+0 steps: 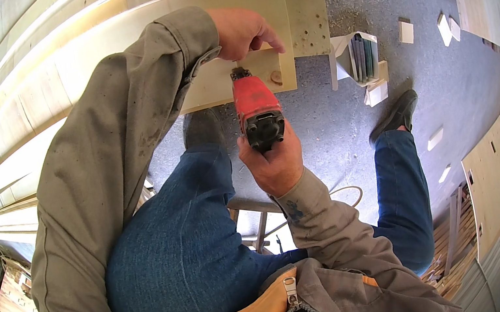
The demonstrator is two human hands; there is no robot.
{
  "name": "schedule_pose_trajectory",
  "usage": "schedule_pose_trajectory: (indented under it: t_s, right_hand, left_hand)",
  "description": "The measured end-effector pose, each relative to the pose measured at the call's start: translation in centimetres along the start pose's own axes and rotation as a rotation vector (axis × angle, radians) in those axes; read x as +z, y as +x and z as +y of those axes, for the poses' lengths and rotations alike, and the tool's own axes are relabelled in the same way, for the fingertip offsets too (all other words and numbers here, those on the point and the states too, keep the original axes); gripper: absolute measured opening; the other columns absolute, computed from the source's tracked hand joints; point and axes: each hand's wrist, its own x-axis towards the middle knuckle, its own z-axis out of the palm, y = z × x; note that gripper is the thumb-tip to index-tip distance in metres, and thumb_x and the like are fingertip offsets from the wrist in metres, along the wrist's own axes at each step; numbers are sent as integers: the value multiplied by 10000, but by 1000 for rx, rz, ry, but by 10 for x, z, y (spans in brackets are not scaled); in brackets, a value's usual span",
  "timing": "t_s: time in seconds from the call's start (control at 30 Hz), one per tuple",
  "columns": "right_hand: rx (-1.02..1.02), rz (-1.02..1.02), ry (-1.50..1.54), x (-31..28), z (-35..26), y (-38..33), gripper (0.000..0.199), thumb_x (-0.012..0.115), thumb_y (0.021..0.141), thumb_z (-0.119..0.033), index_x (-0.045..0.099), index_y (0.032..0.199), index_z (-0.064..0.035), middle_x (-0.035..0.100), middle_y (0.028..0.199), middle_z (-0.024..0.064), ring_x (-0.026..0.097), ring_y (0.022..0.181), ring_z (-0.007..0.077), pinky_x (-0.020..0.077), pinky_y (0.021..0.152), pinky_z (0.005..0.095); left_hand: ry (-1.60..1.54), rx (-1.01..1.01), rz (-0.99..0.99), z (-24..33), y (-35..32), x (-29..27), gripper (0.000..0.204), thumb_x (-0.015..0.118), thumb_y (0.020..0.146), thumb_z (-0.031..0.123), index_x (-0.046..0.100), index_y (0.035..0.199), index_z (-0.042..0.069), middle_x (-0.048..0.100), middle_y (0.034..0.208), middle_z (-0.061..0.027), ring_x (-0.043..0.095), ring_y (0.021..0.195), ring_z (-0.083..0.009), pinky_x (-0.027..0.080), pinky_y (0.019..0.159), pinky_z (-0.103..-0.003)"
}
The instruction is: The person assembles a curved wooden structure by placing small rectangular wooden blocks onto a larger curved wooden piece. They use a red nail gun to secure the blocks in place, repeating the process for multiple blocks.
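Far left, long pale boards [25,114] curve away in a stack, and the top plywood panel [251,7] juts toward the person at working height. The left hand [242,30] sits on that panel, fingers curled under and forefinger pointing down right beside the tool's nose. As I read it, it's pressing the sheet flat and marking the spot. I can't tell whether anything small is pinched in there. The left arm comes in long, bent at the elbow, sleeve over the raised left knee [175,261], which seems to brace the reach.

Next across, the red power drill [255,105] stands nose-down against the panel's near edge, just left of a round knot. The right hand [274,162] is wrapped tight round the black rear of it, wrist straight behind, likely so the push runs in line.

Further right, a shoe [396,115] is planted on the grey floor [449,83], among scattered offcuts [404,31].
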Motion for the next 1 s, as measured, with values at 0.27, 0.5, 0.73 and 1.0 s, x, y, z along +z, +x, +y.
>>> schedule_pose_trajectory:
  t_s: [0.27, 0.5, 0.73, 1.0]
  right_hand:
    - [-12, 30, -35, 6, 2, -1, 602, 745, 804, -63, 583, 1383, -43, 631, 1268, 203, 637, 1135, 434, 527, 998, 465]
    - [33, 46, -4, 10, 5, -2, 570, 741, 810, -80, 583, 1356, -46, 623, 1237, 206, 627, 1131, 438, 527, 976, 483]
    - [-14, 25, -64, 8, -1, 1, 557, 732, 812, -81, 582, 1347, -41, 619, 1218, 208, 618, 1111, 446, 525, 964, 491]
    - [-40, 22, -99, 6, 3, 1, 614, 733, 798, -72, 558, 1386, -37, 618, 1229, 215, 615, 1114, 455, 524, 970, 501]
  left_hand:
    - [12, 16, 6, 0, 1, 1, 758, 551, 829, -125, 708, 1440, 295, 672, 1077, -41, 660, 986, -239, 565, 846, -369]
    - [-19, 41, 65, -3, 2, 5, 710, 599, 801, -155, 742, 1382, 227, 703, 1110, -109, 659, 991, -239, 559, 887, -354]
    - [-6, 51, 72, -3, 1, 5, 697, 590, 809, -141, 740, 1385, 221, 705, 1104, -111, 653, 982, -238, 554, 881, -359]
    - [-12, 31, 66, -3, 3, 5, 703, 582, 799, -148, 742, 1379, 216, 709, 1086, -110, 649, 963, -238, 551, 867, -358]
